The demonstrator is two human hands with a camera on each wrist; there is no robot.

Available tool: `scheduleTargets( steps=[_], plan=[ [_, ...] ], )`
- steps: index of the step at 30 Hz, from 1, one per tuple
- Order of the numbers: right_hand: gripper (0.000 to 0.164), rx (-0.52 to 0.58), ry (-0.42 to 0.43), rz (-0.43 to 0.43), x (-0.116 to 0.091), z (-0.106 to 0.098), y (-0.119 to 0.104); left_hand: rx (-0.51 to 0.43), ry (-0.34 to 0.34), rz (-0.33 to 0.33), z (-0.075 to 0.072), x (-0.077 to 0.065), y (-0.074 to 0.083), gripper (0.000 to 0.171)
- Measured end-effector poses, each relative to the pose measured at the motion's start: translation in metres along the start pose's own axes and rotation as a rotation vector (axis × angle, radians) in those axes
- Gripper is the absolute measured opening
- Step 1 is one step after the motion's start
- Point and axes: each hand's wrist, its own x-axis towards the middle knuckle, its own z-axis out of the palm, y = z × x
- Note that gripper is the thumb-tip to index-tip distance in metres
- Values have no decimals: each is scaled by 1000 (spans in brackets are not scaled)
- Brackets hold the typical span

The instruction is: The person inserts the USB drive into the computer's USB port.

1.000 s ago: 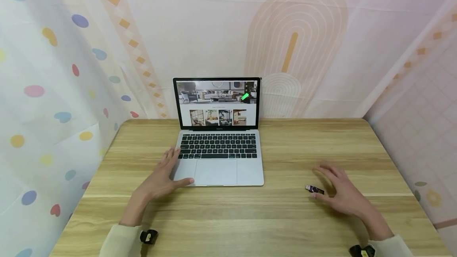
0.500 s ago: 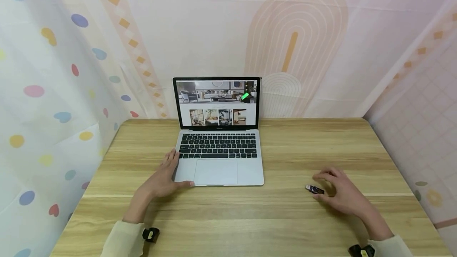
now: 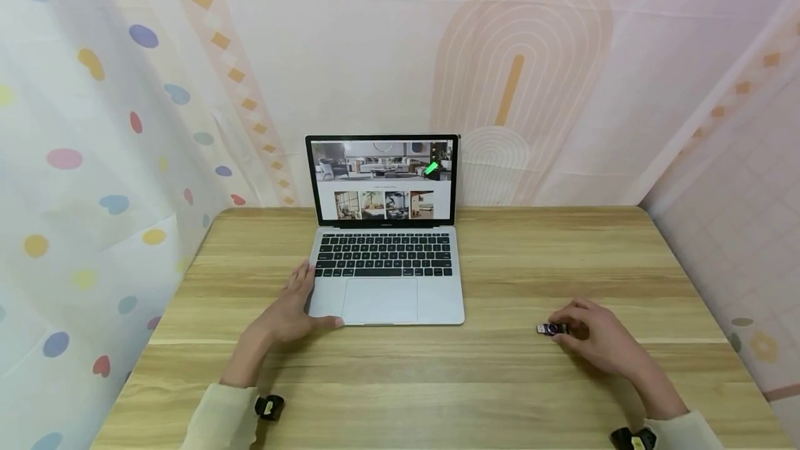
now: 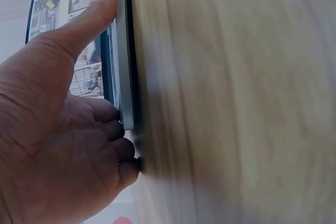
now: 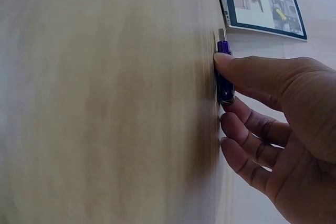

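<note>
An open silver laptop (image 3: 380, 299) stands toward the back of the table, with pictures of furnished rooms on its lit screen. My left hand (image 3: 282, 316) grips its front left corner: the thumb lies along the front edge and the fingers bend against the left side, as the left wrist view also shows. To the right of the laptop, my right hand (image 3: 596, 340) pinches a dark purple USB flash drive (image 5: 225, 80) between thumb and index finger, low over the wood. The drive's bare metal plug (image 5: 221, 34) points toward the laptop; its rear part is partly hidden by the fingers.
The wood-grain table (image 3: 400, 394) reaches back to a patterned cloth wall (image 3: 375, 54). A dotted cloth (image 3: 81, 228) hangs on the left and a pale cloth (image 3: 737, 214) on the right. Each wrist carries a black strapped device (image 3: 270, 407).
My right hand's thumb and index finger have closed onto the flash drive, which has turned slightly. The left hand has settled against the laptop's corner.
</note>
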Motion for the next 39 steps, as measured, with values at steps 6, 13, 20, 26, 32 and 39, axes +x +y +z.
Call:
scheduleTargets(
  steps=[6, 13, 20, 26, 32, 39],
  plan=[
    [21, 10, -4, 19, 1, 2, 0, 4, -14, -6, 0, -1, 0, 134],
    [17, 9, 10, 30, 6, 7, -3, 24, -19, 11, -4, -3, 0, 132],
    [16, 26, 16, 16, 12, 7, -3, 13, -15, 11, -3, -1, 0, 132],
    [15, 28, 2, 24, 18, 7, -3, 4, -16, 8, -1, 0, 0, 132],
    [14, 39, 13, -4, 24, 7, -3, -9, -20, 11, -1, -1, 0, 132],
    [15, 29, 23, -11, 31, 7, -5, -9, -17, 21, -1, -1, -1, 131]
  ],
)
